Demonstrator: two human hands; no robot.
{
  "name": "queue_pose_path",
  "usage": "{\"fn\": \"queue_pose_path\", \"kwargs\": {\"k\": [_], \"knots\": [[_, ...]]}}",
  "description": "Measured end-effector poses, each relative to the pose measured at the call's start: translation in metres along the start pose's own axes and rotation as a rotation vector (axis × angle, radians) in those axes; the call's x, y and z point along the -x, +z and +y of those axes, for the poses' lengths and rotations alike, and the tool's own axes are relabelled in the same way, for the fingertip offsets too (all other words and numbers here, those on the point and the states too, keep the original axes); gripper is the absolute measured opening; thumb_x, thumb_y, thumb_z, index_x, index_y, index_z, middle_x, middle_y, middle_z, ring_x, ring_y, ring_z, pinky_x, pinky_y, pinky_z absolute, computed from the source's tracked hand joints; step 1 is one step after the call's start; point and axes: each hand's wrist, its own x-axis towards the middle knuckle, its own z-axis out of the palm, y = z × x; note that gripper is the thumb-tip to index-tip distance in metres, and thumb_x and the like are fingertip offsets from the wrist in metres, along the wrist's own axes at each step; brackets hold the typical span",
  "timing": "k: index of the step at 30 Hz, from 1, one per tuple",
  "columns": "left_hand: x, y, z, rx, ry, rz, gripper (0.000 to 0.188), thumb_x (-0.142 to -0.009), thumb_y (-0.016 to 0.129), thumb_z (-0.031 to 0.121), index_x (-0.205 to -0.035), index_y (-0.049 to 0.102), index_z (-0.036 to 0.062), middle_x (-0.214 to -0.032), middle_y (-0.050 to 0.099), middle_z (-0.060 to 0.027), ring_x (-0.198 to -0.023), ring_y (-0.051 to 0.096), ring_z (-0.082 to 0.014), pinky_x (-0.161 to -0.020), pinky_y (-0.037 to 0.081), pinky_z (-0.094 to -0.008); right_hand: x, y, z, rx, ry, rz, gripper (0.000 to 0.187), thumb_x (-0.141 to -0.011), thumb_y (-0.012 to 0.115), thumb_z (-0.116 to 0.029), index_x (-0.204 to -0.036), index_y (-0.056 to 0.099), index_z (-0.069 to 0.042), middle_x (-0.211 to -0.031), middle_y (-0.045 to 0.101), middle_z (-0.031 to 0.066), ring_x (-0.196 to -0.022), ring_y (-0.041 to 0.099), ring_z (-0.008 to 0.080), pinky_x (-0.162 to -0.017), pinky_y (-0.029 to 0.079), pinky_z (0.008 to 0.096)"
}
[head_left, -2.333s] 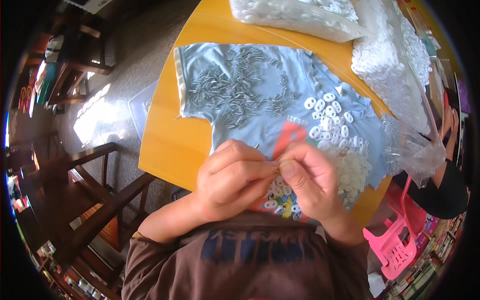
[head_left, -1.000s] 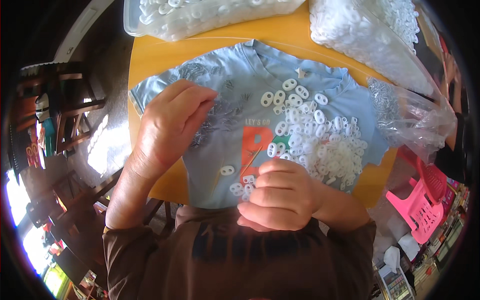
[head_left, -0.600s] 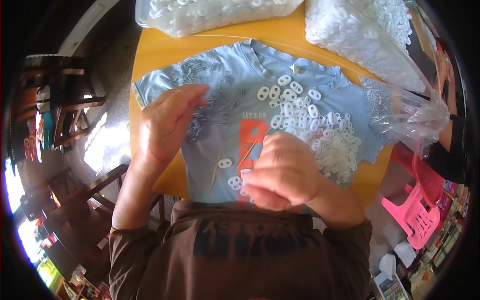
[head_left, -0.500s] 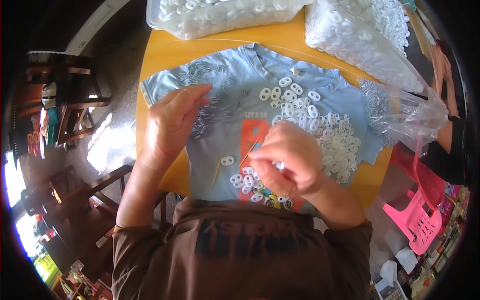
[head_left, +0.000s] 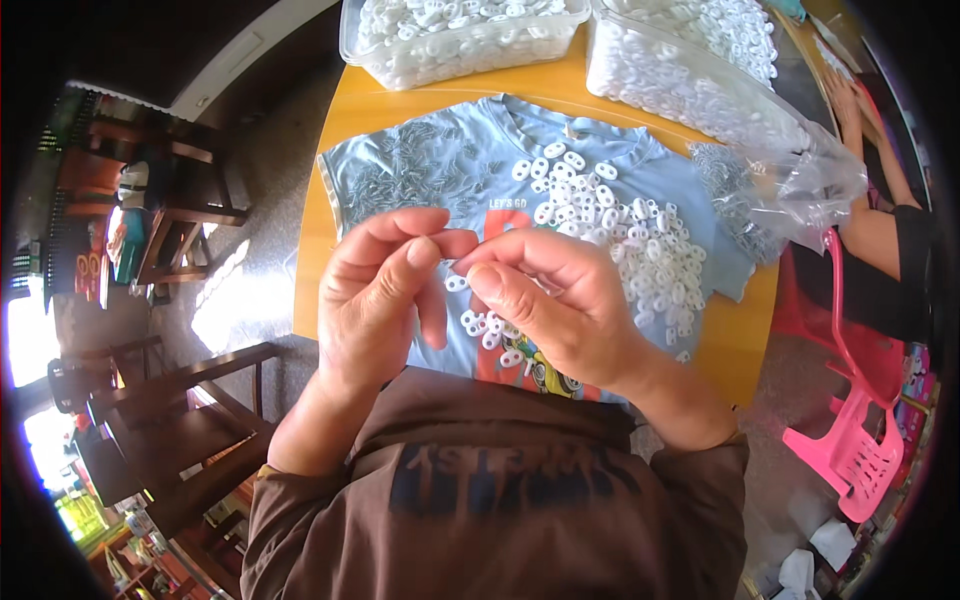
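My left hand (head_left: 372, 300) and my right hand (head_left: 560, 305) meet fingertip to fingertip above a light blue T-shirt (head_left: 462, 180) spread on the table. Thumb and forefinger are pinched on each hand; whatever sits between them is too small to make out. Just below the fingertips lies a white oval plastic piece with two holes (head_left: 456, 284). More such pieces are scattered below, partly covered by my right hand. A large pile of white two-holed pieces (head_left: 655, 260) spreads to the right. On the shirt's left side lie many small grey metal pieces (head_left: 390, 172), like pins or springs.
Clear tubs of white pieces, one at the back (head_left: 470, 55) and one at the back right (head_left: 690, 75), stand on the yellow table (head_left: 318, 290). Beside a clear plastic bag (head_left: 815, 190) lie more metal bits. Another person's arm (head_left: 875, 240) rests at right, near a pink chair (head_left: 860, 450).
My hands have come together, the left moving right and down to meet the right at the fingertips. The view has shifted slightly. Two thin sticks seen earlier on the shirt are now hidden.
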Motion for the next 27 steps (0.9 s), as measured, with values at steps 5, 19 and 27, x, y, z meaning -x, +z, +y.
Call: {"fn": "queue_pose_path", "kwargs": {"k": [5,19,27], "knots": [[0.019,0.005,-0.008,-0.26,0.238,0.049,0.021,-0.089,0.05,0.004,-0.108,0.052,-0.0042,-0.096,0.063,-0.0174,-0.052,0.053,-0.0119,-0.044,0.043,-0.0214,0.006,0.004,-0.021,-0.408,0.421,-0.095,0.022,-0.088,0.058,-0.014,-0.1,0.06,0.004,-0.084,0.061,0.0028,-0.079,0.054,0.0052,-0.069,0.044,0.0192],[0.008,0.014,-0.025,-0.947,0.387,-0.392,0.025,-0.078,0.055,-0.006,-0.103,0.057,-0.0031,-0.09,0.065,-0.015,-0.072,0.063,-0.0216,-0.066,0.049,-0.0296,0.076,-0.008,-0.003,-0.132,0.176,0.232,0.008,-0.078,0.064,-0.002,-0.084,0.061,-0.001,-0.077,0.06,0.0039,-0.068,0.054,0.0095,-0.059,0.042,0.0225],[-0.049,0.096,-0.062,-1.224,0.467,-0.906,0.05,-0.064,0.071,0.008,-0.113,0.057,0.0071,-0.123,0.051,-0.0112,-0.113,0.048,-0.0296,-0.092,0.039,-0.0419,0.135,-0.05,0.019,0.305,-0.179,0.512,0.015,-0.065,0.065,0.004,-0.074,0.056,-0.005,-0.062,0.053,0.0045,-0.051,0.049,0.0184,-0.048,0.035,0.0297]]}}
